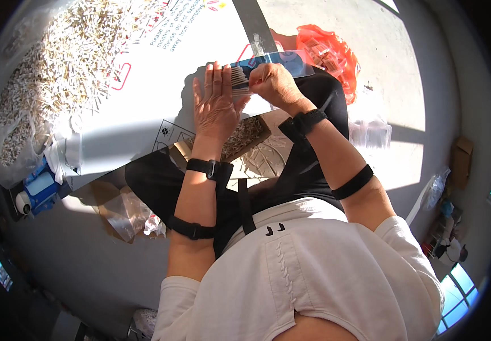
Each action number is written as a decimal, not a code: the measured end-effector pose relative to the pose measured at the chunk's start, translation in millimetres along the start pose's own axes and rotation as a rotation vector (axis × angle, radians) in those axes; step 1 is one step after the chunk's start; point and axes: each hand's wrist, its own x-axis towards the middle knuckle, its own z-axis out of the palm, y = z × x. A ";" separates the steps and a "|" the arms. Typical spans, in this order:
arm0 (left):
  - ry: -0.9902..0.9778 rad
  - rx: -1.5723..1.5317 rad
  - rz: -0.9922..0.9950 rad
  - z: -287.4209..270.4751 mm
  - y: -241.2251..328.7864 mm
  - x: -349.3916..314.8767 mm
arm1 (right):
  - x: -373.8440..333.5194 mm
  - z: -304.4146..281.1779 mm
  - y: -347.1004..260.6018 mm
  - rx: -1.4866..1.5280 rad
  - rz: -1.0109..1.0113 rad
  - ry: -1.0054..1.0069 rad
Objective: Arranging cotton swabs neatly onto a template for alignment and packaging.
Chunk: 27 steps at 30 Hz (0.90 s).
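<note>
My left hand point(218, 108) lies with its fingers stretched out on the white printed board. Its fingers and thumb are beside a neat row of cotton swabs point(237, 76). My right hand point(274, 85) is closed at the other end of that row, its fingers curled on a blue and clear plastic packet point(292, 61). Part of the packet lies under the right hand, so how far the swabs reach into it is hidden. A large heap of loose cotton swabs point(69, 62) covers the board's left side.
The white board point(126, 136) spans above my knees. Below it stands an open cardboard box point(259, 136) with swabs inside. A red plastic bag point(328, 54) of small packs sits at the far right. Clear containers point(370, 133) stand on the floor. A blue package point(42, 186) is at left.
</note>
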 end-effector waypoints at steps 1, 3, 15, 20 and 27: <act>0.001 -0.001 -0.002 -0.2 -0.3 -0.5 | 0.5 -0.1 0.6 0.000 0.003 -0.016; -0.008 0.001 -0.005 0.6 0.0 -0.3 | 0.6 0.2 -0.4 0.000 0.008 -0.033; -0.039 0.093 0.001 3.5 -2.2 0.0 | -13.2 -2.2 8.0 0.052 -0.095 0.040; -0.030 0.085 0.008 5.9 -2.6 1.6 | -7.9 -0.6 5.7 0.001 -0.075 0.072; -0.030 0.053 -0.002 7.2 -1.0 3.1 | -8.3 -9.9 8.5 0.107 -0.045 0.086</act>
